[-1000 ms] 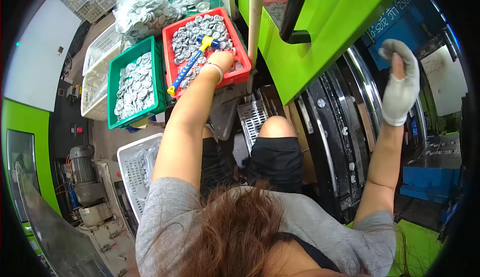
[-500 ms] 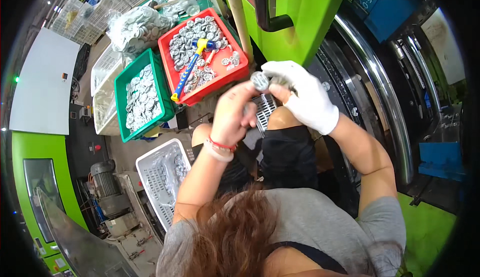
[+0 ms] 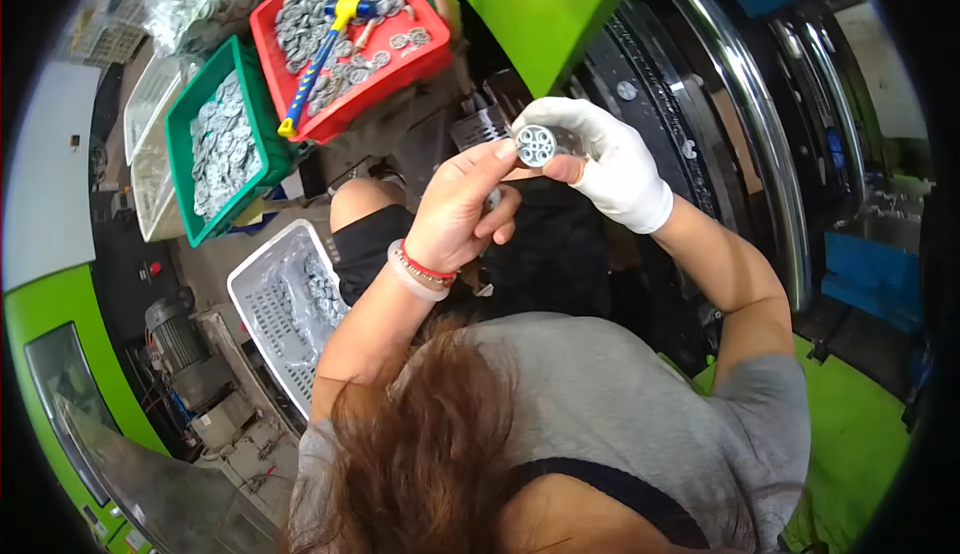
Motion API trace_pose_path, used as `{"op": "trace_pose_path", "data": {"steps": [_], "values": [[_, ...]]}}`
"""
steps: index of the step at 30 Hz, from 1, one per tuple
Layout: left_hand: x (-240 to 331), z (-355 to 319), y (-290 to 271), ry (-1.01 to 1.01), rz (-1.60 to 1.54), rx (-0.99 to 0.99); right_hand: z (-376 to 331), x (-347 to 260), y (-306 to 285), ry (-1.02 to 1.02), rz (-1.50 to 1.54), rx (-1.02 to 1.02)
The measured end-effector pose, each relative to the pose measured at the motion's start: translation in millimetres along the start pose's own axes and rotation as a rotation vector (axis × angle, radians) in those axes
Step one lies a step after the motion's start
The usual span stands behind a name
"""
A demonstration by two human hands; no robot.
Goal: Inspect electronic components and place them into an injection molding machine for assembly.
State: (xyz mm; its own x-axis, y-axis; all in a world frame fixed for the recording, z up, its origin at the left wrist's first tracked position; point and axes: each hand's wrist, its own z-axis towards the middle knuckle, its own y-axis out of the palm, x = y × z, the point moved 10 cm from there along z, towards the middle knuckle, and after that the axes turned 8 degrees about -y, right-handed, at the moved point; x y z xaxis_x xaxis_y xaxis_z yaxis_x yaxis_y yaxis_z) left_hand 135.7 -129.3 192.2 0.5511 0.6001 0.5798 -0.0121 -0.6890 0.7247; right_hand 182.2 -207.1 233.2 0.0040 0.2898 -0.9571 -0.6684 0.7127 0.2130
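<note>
A small round grey metal disc with several holes [image 3: 536, 146] is held up between my two hands over my lap. My bare left hand [image 3: 458, 206], with bracelets at the wrist, pinches the disc's left edge between thumb and finger. A second grey piece [image 3: 493, 198] shows partly in its curled fingers. On the other side my right hand [image 3: 615, 169], in a white glove with the thumb bare, grips the disc's right edge. More grey shows behind the disc inside the glove, too hidden to make out.
Ahead on the left, a red tray [image 3: 425, 59] holds several grey discs and a blue-and-yellow hammer [image 3: 325, 59]. Beside it stands a green tray [image 3: 180, 144] of similar discs. A white basket [image 3: 270, 329] sits by my left leg. Green machinery [image 3: 540, 14] and a shiny bar [image 3: 740, 84] flank my right.
My view has shifted, so the trays sit farther up and left. The disc has turned its holed face toward me, still held between both hands.
</note>
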Motion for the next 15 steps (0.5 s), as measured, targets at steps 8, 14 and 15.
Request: {"op": "trace_pose_path", "data": {"steps": [8,14,15], "values": [[-59.1,12.1,-118.4,-0.167,-0.131,0.52,-33.1,-217.6,-189.6,-0.776,-0.426,0.686],[-133.4,-15.7,-237.8,-0.491,-0.039,0.57,-114.3,-318.8,-421.7,-0.757,-1.039,1.307],[-137.3,-21.1,-244.0,-0.513,-0.082,0.632,-105.0,-319.5,-439.2,-0.658,-1.029,1.307]]}}
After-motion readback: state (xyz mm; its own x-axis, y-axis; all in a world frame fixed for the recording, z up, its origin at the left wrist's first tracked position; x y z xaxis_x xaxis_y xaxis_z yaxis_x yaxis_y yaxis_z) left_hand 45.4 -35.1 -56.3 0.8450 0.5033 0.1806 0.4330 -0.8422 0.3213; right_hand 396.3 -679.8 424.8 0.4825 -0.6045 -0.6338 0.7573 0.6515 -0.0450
